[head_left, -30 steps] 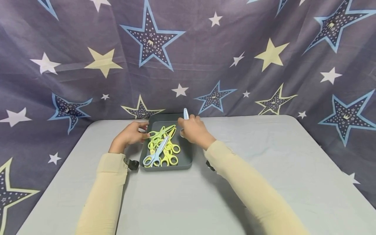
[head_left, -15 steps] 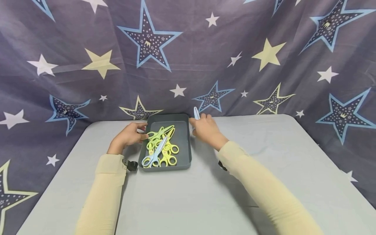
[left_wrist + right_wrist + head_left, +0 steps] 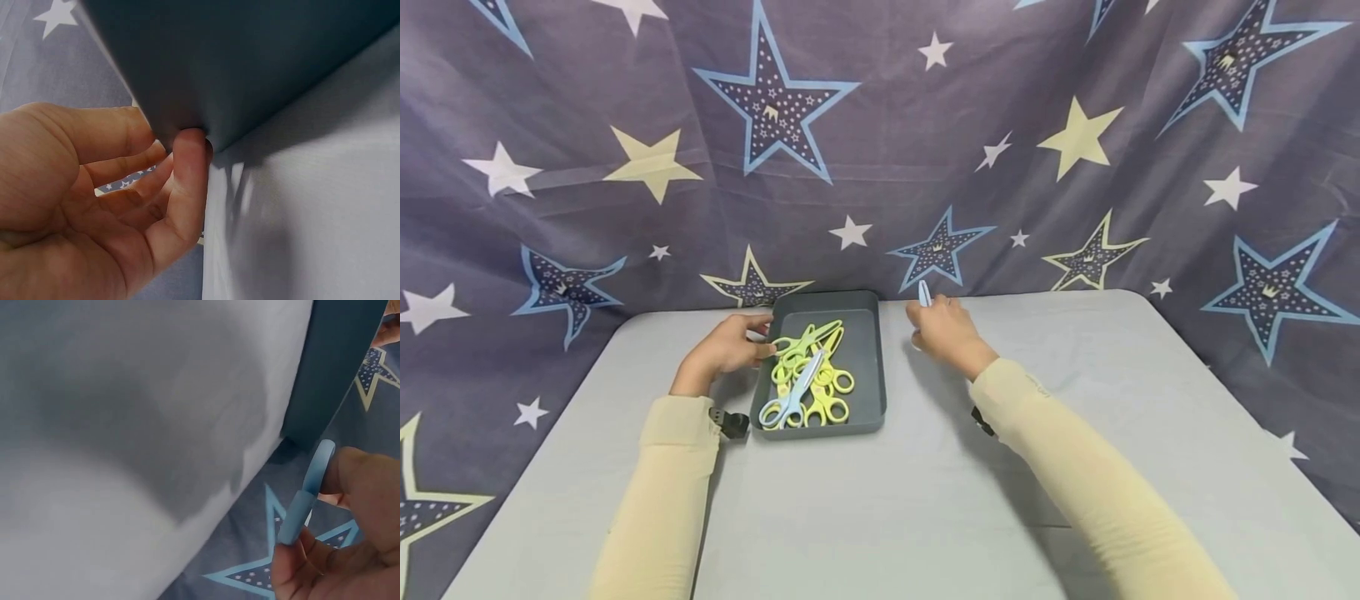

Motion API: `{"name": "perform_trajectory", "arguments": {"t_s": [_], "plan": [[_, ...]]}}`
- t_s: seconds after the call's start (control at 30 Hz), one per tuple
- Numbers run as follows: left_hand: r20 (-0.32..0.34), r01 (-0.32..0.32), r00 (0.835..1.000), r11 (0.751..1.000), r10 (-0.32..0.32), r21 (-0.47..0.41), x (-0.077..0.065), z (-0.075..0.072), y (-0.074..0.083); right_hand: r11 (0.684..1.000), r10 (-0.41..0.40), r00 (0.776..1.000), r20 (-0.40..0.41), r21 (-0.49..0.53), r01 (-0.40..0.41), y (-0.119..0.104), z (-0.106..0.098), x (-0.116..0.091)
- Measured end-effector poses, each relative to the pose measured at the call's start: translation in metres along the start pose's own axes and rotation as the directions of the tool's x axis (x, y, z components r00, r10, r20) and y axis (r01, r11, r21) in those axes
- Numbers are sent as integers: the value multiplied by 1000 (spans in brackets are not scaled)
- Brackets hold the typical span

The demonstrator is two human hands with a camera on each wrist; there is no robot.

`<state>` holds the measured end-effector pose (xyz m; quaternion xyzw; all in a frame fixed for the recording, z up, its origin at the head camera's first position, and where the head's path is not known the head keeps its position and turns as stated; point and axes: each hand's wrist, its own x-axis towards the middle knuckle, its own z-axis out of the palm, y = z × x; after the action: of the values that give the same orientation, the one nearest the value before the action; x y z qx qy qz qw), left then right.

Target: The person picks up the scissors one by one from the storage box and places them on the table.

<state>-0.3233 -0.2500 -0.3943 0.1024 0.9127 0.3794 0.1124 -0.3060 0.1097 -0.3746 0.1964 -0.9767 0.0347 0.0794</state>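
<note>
A dark grey tray (image 3: 869, 358) lies at the back of the table, left of centre in the head view. Inside it, on the left, are several yellow-green scissors (image 3: 830, 407), with light blue scissors (image 3: 799, 390) on top. My left hand (image 3: 724, 348) grips the tray's left side; the left wrist view shows a bent fingertip against the tray wall (image 3: 156, 56). Right of the tray, my right hand (image 3: 951, 330) pinches a second pair of light blue scissors (image 3: 304, 506) by the handles. Their tip points up and away, and fingers cover part of them.
A pale grey cloth covers the table (image 3: 880, 517). Behind its back edge hangs a dark curtain (image 3: 880, 150) with blue, yellow and white stars. Black straps (image 3: 730, 423) show at the wrists, below cream sleeves (image 3: 658, 492).
My right hand has carried the light blue scissors from over the tray's back right corner out to the right, beyond its rim. My left hand stays on the tray's left side.
</note>
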Motion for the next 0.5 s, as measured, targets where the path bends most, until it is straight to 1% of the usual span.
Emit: {"name": "perform_trajectory", "arguments": {"t_s": [0.13, 0.23, 0.5], "plan": [[-1, 0, 1000, 1000, 0, -8, 0, 1, -1, 996, 59, 995, 75, 59, -64, 6, 7, 3], [-2, -1, 1000, 1000, 1, -10, -1, 1, -1, 991, 89, 989, 121, 90, -100, 12, 12, 6], [-10, 2, 1000, 1000, -2, 3, -1, 0, 0, 982, 137, 970, 199, 105, -160, 18, 21, 13]]}}
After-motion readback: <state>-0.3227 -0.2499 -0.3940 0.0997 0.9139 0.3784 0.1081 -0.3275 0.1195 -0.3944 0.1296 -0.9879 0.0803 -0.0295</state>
